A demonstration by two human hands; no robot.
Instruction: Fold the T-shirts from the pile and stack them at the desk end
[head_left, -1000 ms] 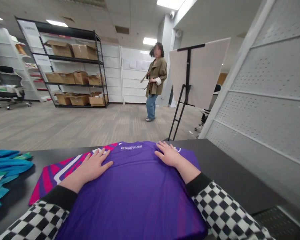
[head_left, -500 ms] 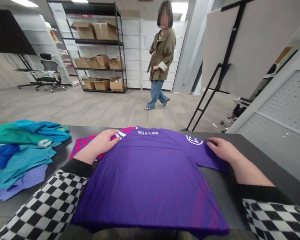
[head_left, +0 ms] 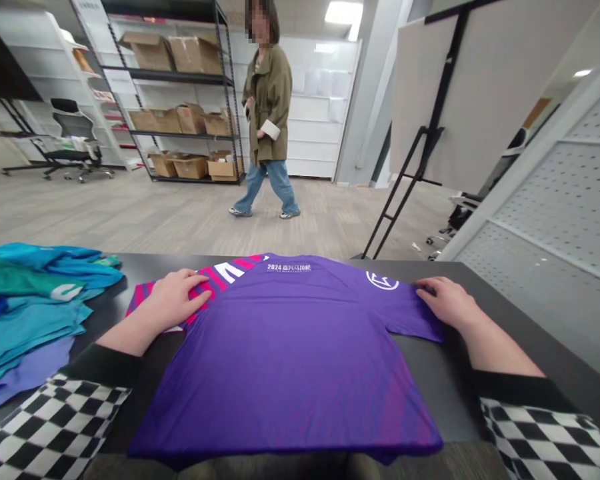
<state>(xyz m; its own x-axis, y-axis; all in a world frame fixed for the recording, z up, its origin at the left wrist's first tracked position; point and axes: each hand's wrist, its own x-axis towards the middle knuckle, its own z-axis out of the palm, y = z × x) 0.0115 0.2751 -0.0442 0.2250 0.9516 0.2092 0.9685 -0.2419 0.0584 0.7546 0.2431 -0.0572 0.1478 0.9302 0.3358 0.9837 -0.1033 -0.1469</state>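
From where I stood, the purple shirt (head_left: 295, 360) lay at the clock's centre on the black worktop (head_left: 443, 387), neck towards twelve, hem towards six. The laying-out looked nearly complete: both sleeves stretched outward and the body lay almost flat, unfolded, with only a faint crease below the white lettering (head_left: 289, 268). At ten o'clock the left hand (head_left: 175, 297) rested loosely on the pink-striped sleeve, fingers extended; at two, the right hand (head_left: 445, 303) bent its fingers against the plain sleeve's end, though I couldn't tell whether it pinched. The cloth seemed thin, smooth, slightly shiny. Towards nine, blue and green garments (head_left: 35, 293) lay crumpled in a soft heap.
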